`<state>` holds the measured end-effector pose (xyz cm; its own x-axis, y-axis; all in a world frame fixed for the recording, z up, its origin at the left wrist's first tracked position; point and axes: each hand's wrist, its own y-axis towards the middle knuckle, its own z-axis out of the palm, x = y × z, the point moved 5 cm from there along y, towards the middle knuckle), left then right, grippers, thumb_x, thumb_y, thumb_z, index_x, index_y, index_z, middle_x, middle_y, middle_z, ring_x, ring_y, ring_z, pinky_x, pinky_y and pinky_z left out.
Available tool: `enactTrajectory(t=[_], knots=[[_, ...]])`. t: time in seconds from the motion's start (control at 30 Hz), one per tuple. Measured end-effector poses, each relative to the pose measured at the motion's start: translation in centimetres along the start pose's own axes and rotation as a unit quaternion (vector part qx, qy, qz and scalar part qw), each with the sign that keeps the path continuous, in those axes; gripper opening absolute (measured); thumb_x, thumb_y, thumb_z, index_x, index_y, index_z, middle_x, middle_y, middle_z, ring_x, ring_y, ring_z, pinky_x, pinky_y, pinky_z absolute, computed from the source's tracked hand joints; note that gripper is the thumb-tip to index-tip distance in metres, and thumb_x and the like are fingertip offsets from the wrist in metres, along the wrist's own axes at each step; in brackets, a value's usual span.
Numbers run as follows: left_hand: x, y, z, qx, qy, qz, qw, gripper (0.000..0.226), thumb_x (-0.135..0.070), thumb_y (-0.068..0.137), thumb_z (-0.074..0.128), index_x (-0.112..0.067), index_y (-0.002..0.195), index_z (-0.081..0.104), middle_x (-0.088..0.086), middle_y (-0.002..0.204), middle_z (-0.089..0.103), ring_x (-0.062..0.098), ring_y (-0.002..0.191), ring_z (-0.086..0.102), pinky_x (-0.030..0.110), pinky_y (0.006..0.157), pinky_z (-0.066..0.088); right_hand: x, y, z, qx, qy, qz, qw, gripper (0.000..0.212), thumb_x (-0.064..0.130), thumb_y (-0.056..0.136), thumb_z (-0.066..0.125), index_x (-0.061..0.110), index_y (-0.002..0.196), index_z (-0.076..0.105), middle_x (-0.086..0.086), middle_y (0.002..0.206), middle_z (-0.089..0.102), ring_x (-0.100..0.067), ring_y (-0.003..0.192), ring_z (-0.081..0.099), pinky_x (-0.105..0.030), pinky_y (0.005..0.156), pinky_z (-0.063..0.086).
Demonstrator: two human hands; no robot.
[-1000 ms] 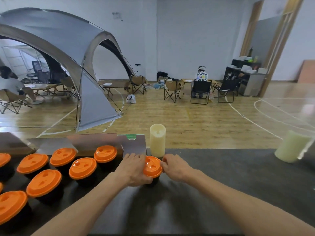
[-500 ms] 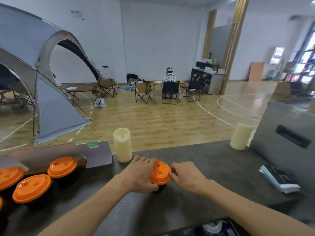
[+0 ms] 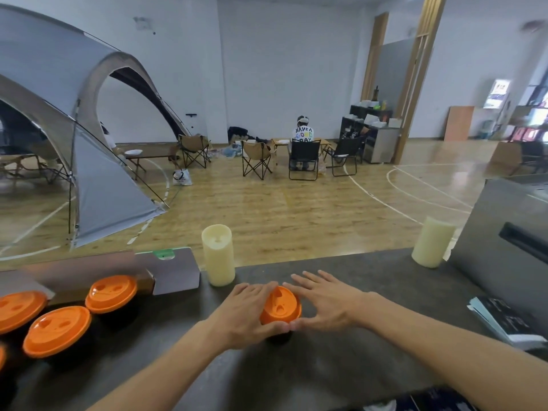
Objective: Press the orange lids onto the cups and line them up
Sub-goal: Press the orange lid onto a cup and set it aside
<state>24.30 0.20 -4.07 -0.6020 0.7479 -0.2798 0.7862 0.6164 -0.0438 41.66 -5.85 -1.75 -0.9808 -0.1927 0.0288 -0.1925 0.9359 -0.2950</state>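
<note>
White walls (image 3: 281, 69), wood floor (image 3: 267, 209) with white court lines. Grey dome tent (image 3: 74, 114) at left. Folding chairs (image 3: 304, 158) mid-room, seated person (image 3: 303, 134) facing away. Dark shelf unit (image 3: 370, 129) beside wooden pillar (image 3: 415, 84).

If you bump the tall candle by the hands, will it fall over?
Probably it could tip. The candle stands upright and is much taller than it is wide, so a knock near its top would likely topple it. Once down, its round sides would probably let it roll on the dark counter. It looks stiff, not floppy.
</note>
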Motion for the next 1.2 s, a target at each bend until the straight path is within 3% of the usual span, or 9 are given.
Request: enactTrajectory(t=[0.2, 0.43, 0.47, 0.53, 0.6, 0.73, 1.0, 1.1, 1.2], knots=[[-0.2, 0.1, -0.2, -0.003, -0.004, 0.004, 1.000, 0.102, -0.090, 0.077, 0.039, -0.033, 0.156, 0.009, -0.007, 0.162, 0.025, 0.011, 0.147, 0.021, 0.032, 0.119, 0.008, -0.9, 1.8, -0.7, 0.002, -0.014, -0.049, 0.999, 0.096, 0.089, 0.078, 0.041, 0.051, 0.155, -0.001, 0.008, 0.167, -0.008, -0.015, 0.152, -0.010, -0.048, 0.123, -0.004], [-0.5, -0.6, 0.2, -0.044, -0.009, 0.004, 0.999, 0.100, -0.089, 0.079, 0.036, -0.030, 0.155, 0.011, -0.003, 0.160, 0.029, 0.015, 0.145, 0.027, 0.025, 0.111, 0.010, 0.3, -0.3, 1.6, -0.138, -0.037, -0.032, 0.989, 0.080, 0.080, 0.087, 0.014, 0.038, 0.155, 0.004, 0.010, 0.164, -0.008, -0.016, 0.153, -0.008, -0.037, 0.119, -0.012], [-0.6, -0.6, 0.1, -0.048, -0.007, 0.007, 0.999, 0.099, -0.088, 0.079, 0.037, -0.029, 0.155, 0.012, -0.003, 0.160, 0.031, 0.016, 0.144, 0.028, 0.025, 0.111, 0.012, 0.9, -0.9, 1.8, -0.180, -0.049, -0.028, 0.982, 0.075, 0.074, 0.092, 0.018, 0.035, 0.156, 0.012, 0.005, 0.165, -0.003, -0.020, 0.153, -0.005, -0.040, 0.121, -0.008], [-0.9, -0.6, -0.1, -0.060, 0.004, 0.013, 0.998, 0.098, -0.087, 0.080, 0.037, -0.026, 0.154, 0.016, -0.001, 0.158, 0.035, 0.016, 0.142, 0.032, 0.029, 0.114, 0.018, 2.5, -2.1, 2.1, -0.285, -0.103, -0.015, 0.953, 0.063, 0.055, 0.097, 0.047, 0.021, 0.150, 0.043, -0.007, 0.164, 0.020, -0.028, 0.152, 0.011, -0.049, 0.122, 0.014], [-1.1, -0.6, -0.3, -0.066, 0.008, 0.012, 0.998, 0.098, -0.087, 0.080, 0.036, -0.024, 0.154, 0.019, 0.000, 0.155, 0.039, 0.017, 0.141, 0.036, 0.033, 0.114, 0.022, 3.9, -2.9, 2.8, -0.360, -0.116, 0.018, 0.925, 0.056, 0.035, 0.089, 0.074, 0.010, 0.137, 0.059, -0.012, 0.157, 0.038, -0.030, 0.149, 0.024, -0.047, 0.118, 0.030], [-1.4, -0.7, -0.3, -0.059, 0.008, 0.012, 0.998, 0.096, -0.085, 0.082, 0.033, -0.022, 0.154, 0.019, 0.001, 0.155, 0.039, 0.020, 0.140, 0.037, 0.036, 0.115, 0.024, 5.6, -3.9, 3.4, -0.431, -0.084, 0.039, 0.898, 0.033, 0.017, 0.082, 0.082, 0.004, 0.111, 0.072, -0.014, 0.148, 0.051, -0.031, 0.146, 0.032, -0.043, 0.116, 0.027], [-1.6, -0.4, -0.8, -0.050, 0.045, 0.020, 0.998, 0.084, -0.076, 0.087, 0.041, -0.020, 0.149, 0.026, 0.001, 0.147, 0.048, 0.022, 0.133, 0.046, 0.041, 0.110, 0.032, 7.0, -5.0, 3.1, -0.443, -0.027, -0.023, 0.896, 0.031, 0.002, 0.079, 0.075, 0.016, 0.107, 0.075, -0.008, 0.137, 0.061, -0.030, 0.136, 0.047, -0.043, 0.104, 0.043], [-1.1, -0.2, -0.4, -0.037, 0.027, 0.014, 0.999, 0.089, -0.079, 0.085, 0.041, -0.023, 0.151, 0.022, 0.002, 0.152, 0.044, 0.023, 0.136, 0.043, 0.041, 0.111, 0.031, 6.2, -5.4, 3.3, -0.370, 0.021, -0.042, 0.928, 0.046, 0.002, 0.081, 0.070, 0.022, 0.123, 0.070, -0.005, 0.143, 0.056, -0.024, 0.135, 0.047, -0.041, 0.106, 0.042], [-0.3, 0.0, 0.5, -0.033, -0.025, -0.007, 0.999, 0.095, -0.082, 0.082, 0.039, -0.027, 0.155, 0.013, -0.001, 0.158, 0.033, 0.023, 0.141, 0.036, 0.042, 0.114, 0.027, 4.3, -5.7, 3.0, -0.311, 0.081, -0.028, 0.946, 0.043, 0.019, 0.092, 0.056, 0.031, 0.133, 0.062, 0.002, 0.151, 0.046, -0.013, 0.136, 0.043, -0.036, 0.111, 0.034]])
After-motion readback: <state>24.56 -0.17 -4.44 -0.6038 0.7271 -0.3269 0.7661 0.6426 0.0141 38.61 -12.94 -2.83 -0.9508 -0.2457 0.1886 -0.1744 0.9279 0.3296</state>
